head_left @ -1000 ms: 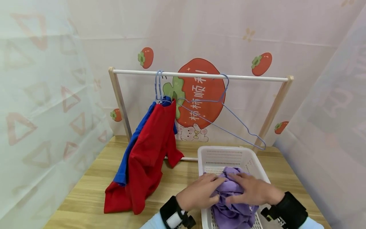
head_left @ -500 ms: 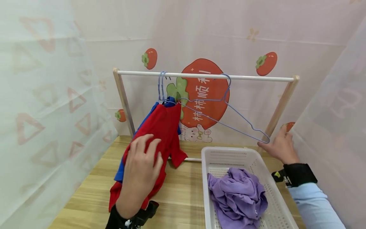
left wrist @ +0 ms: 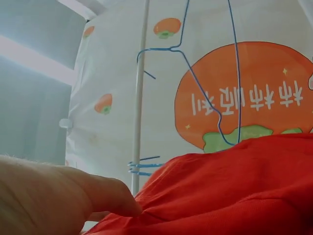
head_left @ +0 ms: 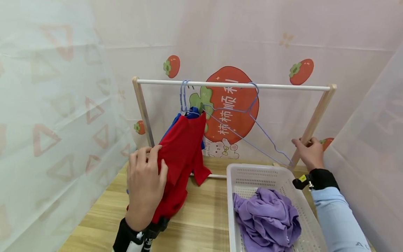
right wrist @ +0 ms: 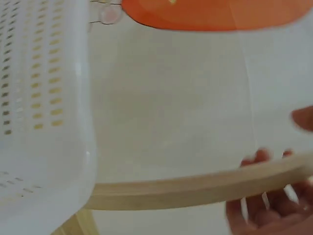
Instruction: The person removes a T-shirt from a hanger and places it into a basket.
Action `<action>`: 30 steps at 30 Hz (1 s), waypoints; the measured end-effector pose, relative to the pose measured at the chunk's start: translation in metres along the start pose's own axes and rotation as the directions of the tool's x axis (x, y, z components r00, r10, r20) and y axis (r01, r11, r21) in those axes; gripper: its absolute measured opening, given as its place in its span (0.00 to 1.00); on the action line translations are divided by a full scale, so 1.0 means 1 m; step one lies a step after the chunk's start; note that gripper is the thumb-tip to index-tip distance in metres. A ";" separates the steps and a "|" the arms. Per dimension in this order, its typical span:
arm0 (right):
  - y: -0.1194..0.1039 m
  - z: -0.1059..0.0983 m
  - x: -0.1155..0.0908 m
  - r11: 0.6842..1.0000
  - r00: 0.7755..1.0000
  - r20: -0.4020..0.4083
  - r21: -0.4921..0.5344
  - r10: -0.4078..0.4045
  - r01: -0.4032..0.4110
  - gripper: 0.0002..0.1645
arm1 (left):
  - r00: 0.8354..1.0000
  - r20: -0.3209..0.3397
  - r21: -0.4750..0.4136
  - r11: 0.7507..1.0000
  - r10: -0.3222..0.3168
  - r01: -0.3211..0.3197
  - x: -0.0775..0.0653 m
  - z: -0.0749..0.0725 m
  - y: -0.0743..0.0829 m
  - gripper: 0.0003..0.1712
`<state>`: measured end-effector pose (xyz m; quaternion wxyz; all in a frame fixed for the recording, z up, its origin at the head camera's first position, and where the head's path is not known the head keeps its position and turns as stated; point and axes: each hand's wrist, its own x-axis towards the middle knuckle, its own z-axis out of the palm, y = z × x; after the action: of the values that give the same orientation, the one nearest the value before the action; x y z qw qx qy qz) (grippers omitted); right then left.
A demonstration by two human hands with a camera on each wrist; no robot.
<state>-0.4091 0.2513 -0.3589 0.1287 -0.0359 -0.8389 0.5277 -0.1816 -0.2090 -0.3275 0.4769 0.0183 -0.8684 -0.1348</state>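
Observation:
A red shirt (head_left: 182,150) and a blue garment behind it hang on blue wire hangers at the left of a clothes rack (head_left: 233,84). My left hand (head_left: 146,185) is at the red shirt's left side, fingers loosely bent; in the left wrist view its thumb (left wrist: 112,196) touches the red cloth. At the rack's right wooden post (head_left: 311,120), my right hand (head_left: 310,154) has its fingers curled round the wood. The right wrist view shows those fingers (right wrist: 264,208) behind the post (right wrist: 195,188) and the thumb apart from it.
One bare blue wire hanger (head_left: 252,111) hangs from the rail, its right end near the right post. In front stands a white perforated basket (head_left: 231,210) with a crumpled purple garment (head_left: 267,220) inside. Printed curtains close off the back and sides of the wooden table (head_left: 201,224).
Both hands have left the purple garment in the basket. My left hand has gone left to the red shirt, and my right hand has gone to the rack's right post and curled round it.

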 end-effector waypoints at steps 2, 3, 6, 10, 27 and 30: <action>-0.003 0.000 0.010 0.988 0.998 -0.041 0.144 0.057 -0.050 0.26 | 1.000 -0.002 0.006 1.000 0.013 -0.013 0.005 0.003 0.001 0.16; -0.004 0.000 0.014 0.976 0.996 -0.046 0.207 0.080 -0.069 0.22 | 1.000 0.004 0.010 1.000 0.016 -0.016 0.008 0.004 0.003 0.15; -0.006 0.001 0.021 0.910 0.992 -0.020 0.399 0.129 -0.110 0.16 | 0.999 0.045 0.020 0.999 0.029 -0.030 0.011 0.004 0.008 0.13; -0.002 0.011 0.022 0.851 0.980 -0.056 0.507 0.193 -0.138 0.22 | 0.993 0.104 0.030 0.998 0.050 -0.053 0.012 0.006 0.013 0.15; 0.006 0.029 0.019 0.956 0.947 -0.285 0.286 0.150 -0.066 0.26 | 0.995 0.092 0.077 0.996 0.036 -0.043 0.016 0.006 0.011 0.12; 0.007 0.028 0.021 0.956 0.950 -0.278 0.285 0.145 -0.062 0.26 | 0.978 0.201 0.146 0.989 -0.051 0.021 0.027 0.005 0.023 0.12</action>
<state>-0.4367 0.2344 -0.3728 0.2284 -0.1408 -0.7263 0.6329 -0.1985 -0.1905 -0.3024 0.3802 0.0543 -0.9196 -0.0821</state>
